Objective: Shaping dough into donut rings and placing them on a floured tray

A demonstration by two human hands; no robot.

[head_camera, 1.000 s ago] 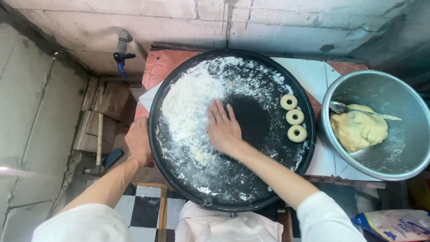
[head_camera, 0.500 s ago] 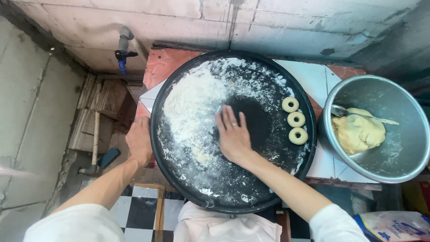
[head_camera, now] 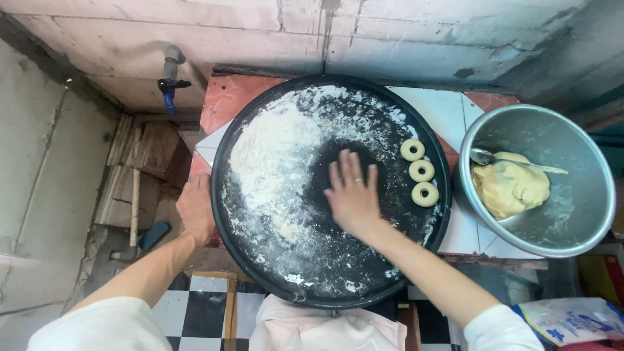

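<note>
head view: a big round black tray (head_camera: 260,273) sits on a tiled table (head_camera: 448,110) against a rough concrete wall (head_camera: 403,39). the right hand (head_camera: 353,195) lies flat on the dark middle of the tray, palm down, fingers spread a little apart and pointing toward the wall, holding nothing; a ring shows on one finger. a broad patch of white flour (head_camera: 273,149) covers the tray just left of that hand, with thinner dusting all round. the left hand (head_camera: 196,209) is at the tray's left edge, curled against the rim; whether it truly grips it cannot be told. three small dough rings (head_camera: 421,171) sit in a short row on the tray's right side, near the right hand but apart from it. right of the tray stands a metal bowl (head_camera: 578,214) holding a lump of pale dough (head_camera: 510,188) with a spoon (head_camera: 513,160) lying on it. a tap (head_camera: 170,84) sticks out of the wall at upper left.
</note>
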